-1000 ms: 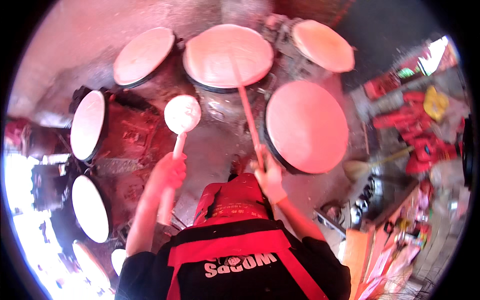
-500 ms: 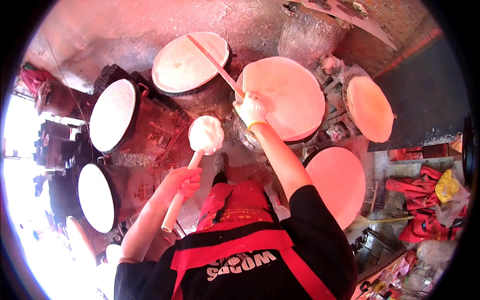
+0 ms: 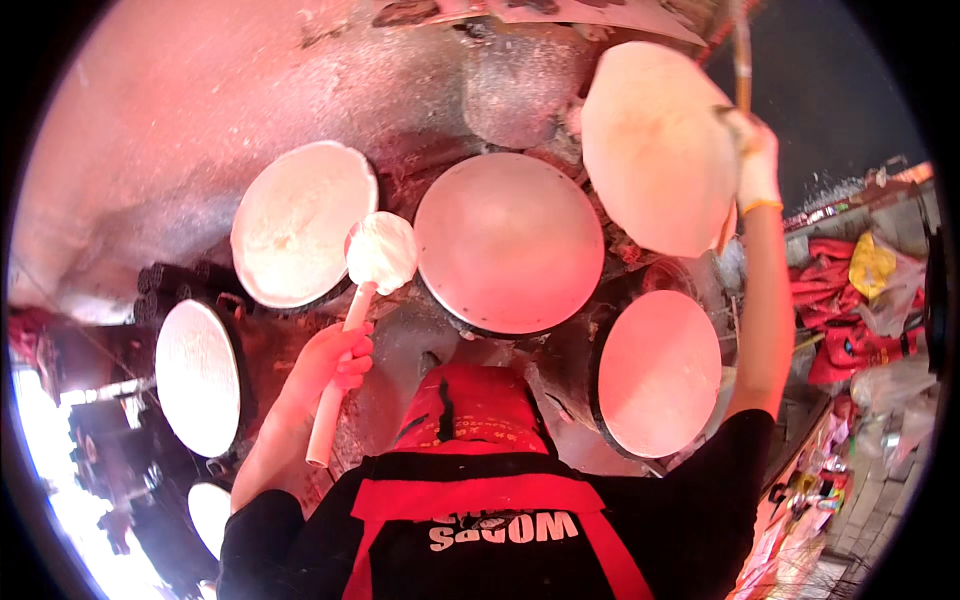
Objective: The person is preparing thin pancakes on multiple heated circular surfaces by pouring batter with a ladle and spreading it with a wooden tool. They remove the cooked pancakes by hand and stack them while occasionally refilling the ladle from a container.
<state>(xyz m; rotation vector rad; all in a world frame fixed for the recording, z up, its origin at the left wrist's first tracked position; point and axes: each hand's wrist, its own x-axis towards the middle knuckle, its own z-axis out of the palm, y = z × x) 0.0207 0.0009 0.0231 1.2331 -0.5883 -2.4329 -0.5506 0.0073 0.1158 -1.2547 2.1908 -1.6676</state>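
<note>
My left hand is wrapped round the pale handle of a ladle-like tool, with a rounded white mass of dough or batter on its far end. My right hand, in a white glove, is at the upper right, closed on a long thin wooden stick. Against the glove is the edge of a large, thin, round flatbread; whether the fingers pinch it cannot be made out. In front of me, the middle round griddle shows its bare surface.
A griddle at the left carries a pale sheet. Other round griddles stand lower left and lower right. Dark cylindrical briquettes are stacked at the left. Red cloth and plastic bags lie at the right.
My right hand has swung from the middle griddle to the upper right, and the flatbread has come off that griddle. The view has turned right; my left hand still holds the ladle-like tool.
</note>
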